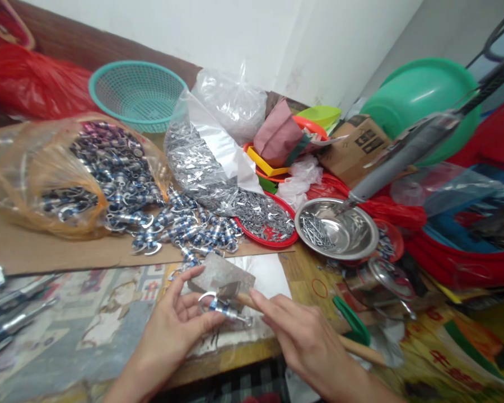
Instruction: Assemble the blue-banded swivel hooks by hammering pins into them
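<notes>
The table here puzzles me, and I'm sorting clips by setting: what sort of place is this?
Probably a home workshop doing small assembly piecework: bags of metal parts, a steel bowl of nails, and the left hand holding one part on a cluttered table.

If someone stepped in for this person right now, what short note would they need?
Left hand: pinching a small blue-and-silver metal piece over the grey block.
Right hand: gripping a wooden-handled hammer, head at the piece.
Supplies: loose pile of like pieces spilling from the orange bag; red tray of small metal parts; steel bowl of nails.
Done: cannot tell.
Left: the pile looks large.
</notes>
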Action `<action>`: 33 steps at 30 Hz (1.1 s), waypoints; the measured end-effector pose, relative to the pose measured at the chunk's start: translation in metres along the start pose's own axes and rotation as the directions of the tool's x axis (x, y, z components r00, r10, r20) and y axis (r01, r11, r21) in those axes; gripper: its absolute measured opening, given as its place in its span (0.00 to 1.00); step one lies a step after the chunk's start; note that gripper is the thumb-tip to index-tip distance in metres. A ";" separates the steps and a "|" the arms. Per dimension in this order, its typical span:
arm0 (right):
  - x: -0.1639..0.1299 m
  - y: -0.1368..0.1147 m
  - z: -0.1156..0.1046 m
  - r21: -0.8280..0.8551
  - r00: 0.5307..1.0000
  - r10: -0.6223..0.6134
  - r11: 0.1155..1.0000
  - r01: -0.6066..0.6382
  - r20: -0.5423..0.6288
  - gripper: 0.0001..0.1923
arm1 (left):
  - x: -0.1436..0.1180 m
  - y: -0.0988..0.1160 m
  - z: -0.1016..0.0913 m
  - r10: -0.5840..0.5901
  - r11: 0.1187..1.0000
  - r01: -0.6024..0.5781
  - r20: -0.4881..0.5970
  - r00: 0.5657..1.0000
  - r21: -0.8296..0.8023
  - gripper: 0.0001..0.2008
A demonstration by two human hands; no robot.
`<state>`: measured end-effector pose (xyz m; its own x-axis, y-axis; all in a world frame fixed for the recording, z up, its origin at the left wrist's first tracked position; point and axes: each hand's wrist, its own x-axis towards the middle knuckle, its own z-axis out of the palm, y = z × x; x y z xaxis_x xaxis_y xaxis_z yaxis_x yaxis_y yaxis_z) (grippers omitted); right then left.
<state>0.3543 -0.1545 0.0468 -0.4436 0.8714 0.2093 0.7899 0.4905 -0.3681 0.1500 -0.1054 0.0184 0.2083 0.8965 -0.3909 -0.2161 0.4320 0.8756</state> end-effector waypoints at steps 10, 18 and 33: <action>-0.004 0.038 0.014 0.199 0.950 0.296 0.942 -0.272 -0.104 0.21 | -0.003 -0.001 0.003 0.043 0.999 -0.042 -0.058 0.997 0.021 0.41; 0.044 0.086 0.016 -0.134 0.946 0.322 0.936 -0.324 -0.037 0.14 | -0.012 -0.001 0.007 0.115 0.993 -0.117 -0.098 0.989 -0.023 0.35; 0.135 0.132 -0.007 -0.237 0.882 0.470 0.859 -0.453 0.018 0.09 | -0.011 0.003 0.007 0.156 0.961 -0.093 -0.232 0.960 0.261 0.13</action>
<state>0.4016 0.0282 0.0326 -0.0275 0.9996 -0.0046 0.9802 0.0260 -0.1961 0.1535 -0.1145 0.0270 -0.0551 0.9509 -0.3046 0.0221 0.3061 0.9517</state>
